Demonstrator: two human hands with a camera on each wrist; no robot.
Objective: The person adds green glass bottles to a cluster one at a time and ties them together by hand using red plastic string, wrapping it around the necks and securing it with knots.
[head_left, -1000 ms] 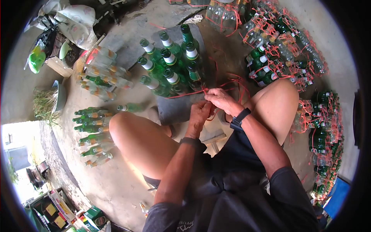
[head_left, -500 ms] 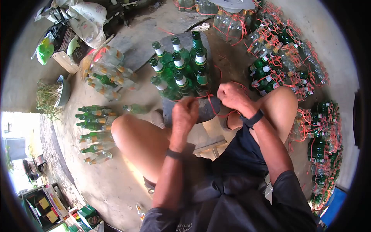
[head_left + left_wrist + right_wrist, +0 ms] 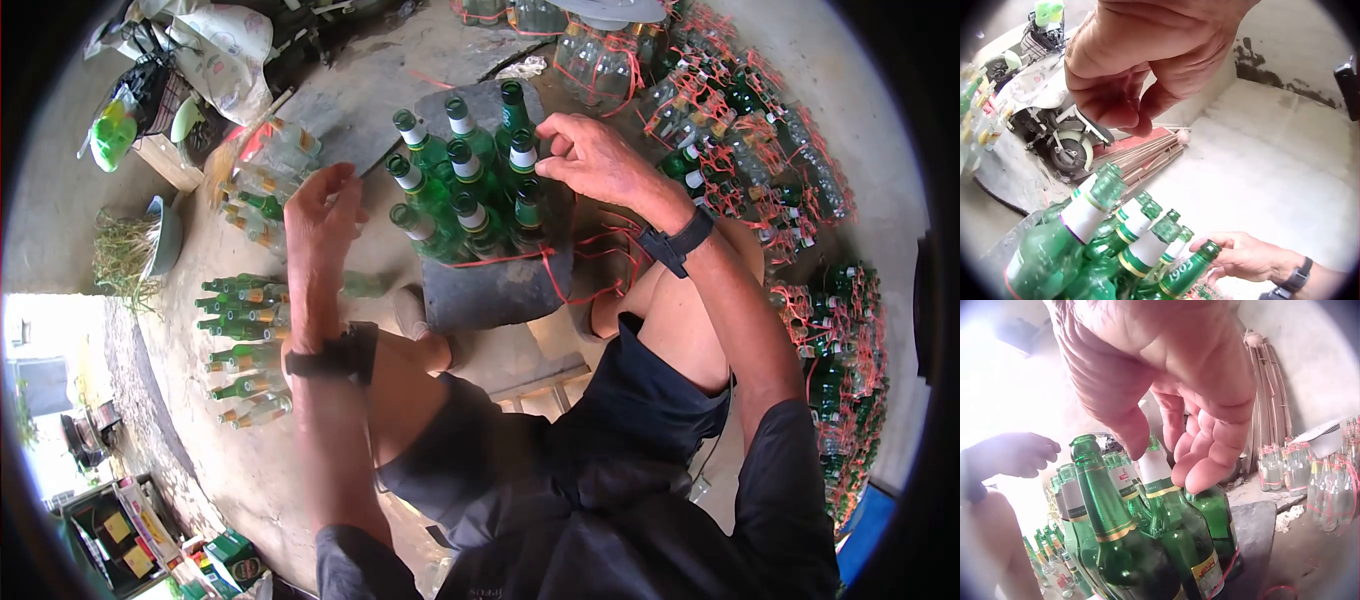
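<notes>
Several green bottles point(image 3: 468, 200) stand upright in a tight cluster on a dark slab point(image 3: 500, 298). Red string point(image 3: 548, 262) runs round the cluster low down, a knot and loose ends at its near right corner. Beside the upper right bottles is my right hand point(image 3: 605, 160), thumb and fingers loosely bent and spread about a white-labelled bottle neck point(image 3: 1159, 467). My left hand point(image 3: 322, 212) hangs in the air left of the cluster, its fingers loosely curled around nothing. In the left wrist view it appears above the bottle tops.
Bundles of bottles tied with red string point(image 3: 700, 170) line the right wall. Loose green bottles point(image 3: 240, 310) and clear ones point(image 3: 285, 150) stand on the floor at left. Bare knees flank the slab. A grey hat point(image 3: 610, 10) lies on bottles at the back.
Both hands were together at the string's knot, then drew apart. Now the left hand has moved left, away from the cluster, and the right hand up to the bottles' right side.
</notes>
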